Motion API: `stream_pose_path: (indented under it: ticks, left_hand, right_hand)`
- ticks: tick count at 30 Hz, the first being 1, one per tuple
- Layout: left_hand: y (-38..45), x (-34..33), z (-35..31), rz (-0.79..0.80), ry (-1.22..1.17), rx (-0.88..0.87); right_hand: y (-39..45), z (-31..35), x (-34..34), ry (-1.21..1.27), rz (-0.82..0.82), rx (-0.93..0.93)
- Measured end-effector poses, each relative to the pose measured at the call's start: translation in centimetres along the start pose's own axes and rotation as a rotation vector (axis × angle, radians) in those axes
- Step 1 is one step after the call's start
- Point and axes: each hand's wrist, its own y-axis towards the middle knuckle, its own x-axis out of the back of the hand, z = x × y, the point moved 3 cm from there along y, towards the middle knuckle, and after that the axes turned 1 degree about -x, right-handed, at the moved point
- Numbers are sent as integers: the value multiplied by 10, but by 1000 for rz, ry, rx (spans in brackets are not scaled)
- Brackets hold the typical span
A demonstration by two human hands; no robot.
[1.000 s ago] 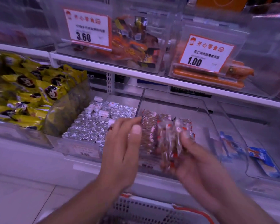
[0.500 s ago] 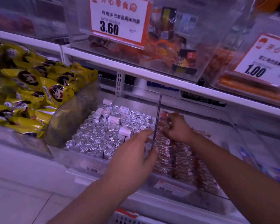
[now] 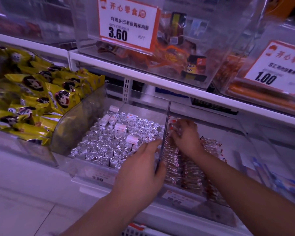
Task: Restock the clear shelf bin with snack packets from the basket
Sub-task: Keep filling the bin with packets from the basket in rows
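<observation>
Right hand (image 3: 184,135) — fingers closed on snack packets (image 3: 174,124) deep inside clear shelf bin (image 3: 242,133) | left hand (image 3: 141,174) — grips divider wall (image 3: 165,130) | basket (image 3: 134,230) at bottom edge.

Two hands reach in, the left hand (image 3: 140,174) and the right hand (image 3: 186,137); two large price signs hang above, one marked 3.60 (image 3: 128,23), one marked 1.00 (image 3: 276,65); the foil-wrapped rolls (image 3: 106,143), yellow packets (image 3: 41,99) and clear snack packets (image 3: 191,169) are too many to count.
</observation>
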Motion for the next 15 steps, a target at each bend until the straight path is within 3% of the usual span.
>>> stream_pose_path:
  ticks: [3,6,10,13,15]
  left_hand:
    - [-1,0,1,12,-14,10]
    - [0,0,2,22,-38,22]
    - [1,-2,2,23,-43,20]
    - [0,-1,1,29,-50,23]
    - [-1,-1,1,32,-49,23]
  right_hand:
    - [1,4,11,221,-153,3]
    - [5,5,26,405,-153,-15]
    - [11,-5,38,69,-80,248]
    - [4,-15,16,-89,76,196]
    - [-5,-16,2,-130,82,182]
